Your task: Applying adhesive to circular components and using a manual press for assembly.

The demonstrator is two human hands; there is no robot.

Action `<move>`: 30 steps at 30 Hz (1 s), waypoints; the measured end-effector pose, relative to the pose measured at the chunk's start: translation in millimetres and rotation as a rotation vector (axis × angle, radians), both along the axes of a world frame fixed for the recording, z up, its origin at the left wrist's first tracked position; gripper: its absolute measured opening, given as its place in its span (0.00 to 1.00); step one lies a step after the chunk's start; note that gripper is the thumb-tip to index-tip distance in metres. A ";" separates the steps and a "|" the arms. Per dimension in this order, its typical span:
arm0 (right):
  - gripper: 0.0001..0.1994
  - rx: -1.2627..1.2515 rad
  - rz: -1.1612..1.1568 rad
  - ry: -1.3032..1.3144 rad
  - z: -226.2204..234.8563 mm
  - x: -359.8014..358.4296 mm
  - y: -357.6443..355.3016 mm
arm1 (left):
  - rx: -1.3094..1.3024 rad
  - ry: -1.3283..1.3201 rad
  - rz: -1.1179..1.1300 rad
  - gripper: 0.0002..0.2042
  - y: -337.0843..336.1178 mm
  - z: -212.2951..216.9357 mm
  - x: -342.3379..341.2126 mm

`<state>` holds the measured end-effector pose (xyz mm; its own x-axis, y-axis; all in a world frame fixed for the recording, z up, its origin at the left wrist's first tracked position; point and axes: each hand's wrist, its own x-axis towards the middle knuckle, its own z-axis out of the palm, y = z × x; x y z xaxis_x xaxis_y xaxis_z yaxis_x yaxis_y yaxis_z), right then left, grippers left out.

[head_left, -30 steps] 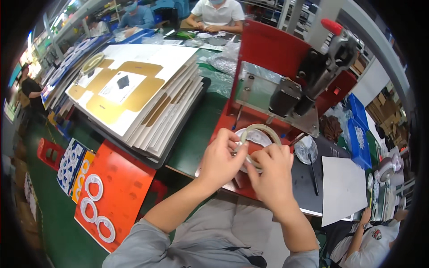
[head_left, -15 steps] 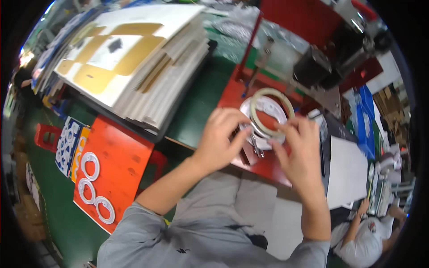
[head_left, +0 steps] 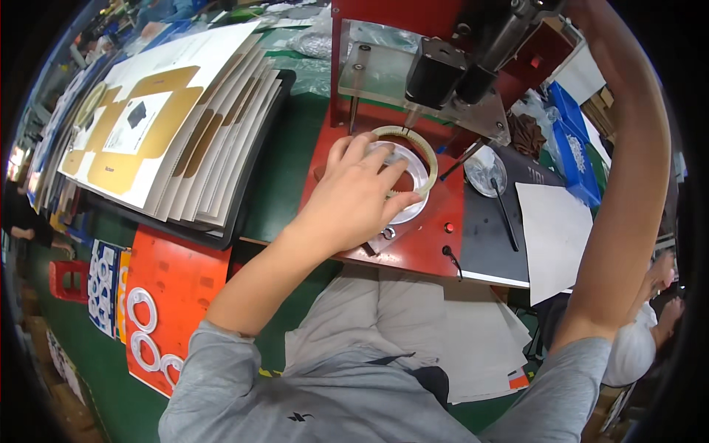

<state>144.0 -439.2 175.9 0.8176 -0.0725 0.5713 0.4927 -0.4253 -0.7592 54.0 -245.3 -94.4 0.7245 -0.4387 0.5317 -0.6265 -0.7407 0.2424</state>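
My left hand (head_left: 358,184) lies over a cream-coloured ring (head_left: 423,148) and a white ring-shaped part (head_left: 415,210) beneath it, fingers spread and thumb touching the near side. The rings rest on the red base (head_left: 421,247) of a bench press machine, under its clear plate (head_left: 388,77) and black motor block (head_left: 437,74). A small metal fitting (head_left: 388,232) sits by the white part's near edge. My right forearm (head_left: 624,170) stretches up along the right side. The right hand (head_left: 591,18) is at the top edge beside the machine, fingers hidden.
A stack of printed cardboard sheets (head_left: 148,125) stands in a black tray at left. Several white rings (head_left: 142,310) lie on an orange board (head_left: 181,277). To the right are a round clear dish (head_left: 486,171), a black pen-like tool (head_left: 505,214), grey sheet (head_left: 554,236) and blue bins (head_left: 576,159).
My right hand has left the rings and gone up to the top right by the machine. The left hand has spread over the rings. The whole view has shifted.
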 end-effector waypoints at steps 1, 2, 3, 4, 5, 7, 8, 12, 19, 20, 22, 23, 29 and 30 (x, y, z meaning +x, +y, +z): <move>0.15 0.135 0.149 0.104 3.9 7.3 -10.8 | 0.002 -0.001 -0.008 0.21 -1.8 0.2 0.9; 0.15 0.148 0.149 0.135 -8.3 16.5 -19.5 | 0.018 0.004 0.008 0.21 -1.3 -6.5 5.3; 0.15 0.154 0.150 0.153 -28.0 26.4 -20.1 | 0.036 0.012 0.022 0.22 -1.2 -14.7 10.1; 0.15 0.147 0.155 0.160 -35.8 26.0 -16.5 | 0.041 0.015 0.032 0.22 2.2 -12.0 8.9; 0.15 0.141 0.162 0.172 -45.8 26.2 -12.2 | 0.044 0.006 0.031 0.22 5.5 -10.6 7.9; 0.15 0.132 0.170 0.207 -71.3 27.5 -7.4 | 0.055 -0.022 0.034 0.21 7.5 -11.0 10.6; 0.15 0.128 0.170 0.223 -82.3 27.8 -8.4 | 0.056 -0.016 0.025 0.21 5.9 -7.9 12.6; 0.14 0.108 0.185 0.251 -120.9 30.1 -9.0 | 0.065 -0.045 0.025 0.20 4.4 -10.1 17.2; 0.13 0.036 0.218 0.176 -147.8 31.0 -4.1 | 0.053 -0.003 -0.010 0.21 9.0 -14.1 16.9; 0.13 0.023 0.222 0.156 -148.3 31.6 -3.8 | 0.049 -0.006 -0.009 0.21 8.2 -14.0 16.6; 0.12 -0.001 0.234 0.116 -148.4 32.8 -0.9 | 0.050 -0.015 0.036 0.21 6.7 -13.0 11.3; 0.12 -0.013 0.237 0.098 -149.2 33.3 -0.7 | 0.046 0.007 0.028 0.21 4.4 -11.5 10.1; 0.12 -0.081 0.266 -0.012 -152.8 36.4 3.9 | -0.040 -0.081 0.007 0.25 -0.7 -18.7 17.6; 0.11 -0.093 0.271 -0.034 -152.5 37.0 4.8 | -0.043 -0.086 0.009 0.25 -0.3 -19.0 18.1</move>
<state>181.0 -434.4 23.4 0.7804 0.2005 0.5923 0.6223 -0.3416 -0.7043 72.1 -245.5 -113.5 0.6790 -0.4078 0.6104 -0.6400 -0.7362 0.2201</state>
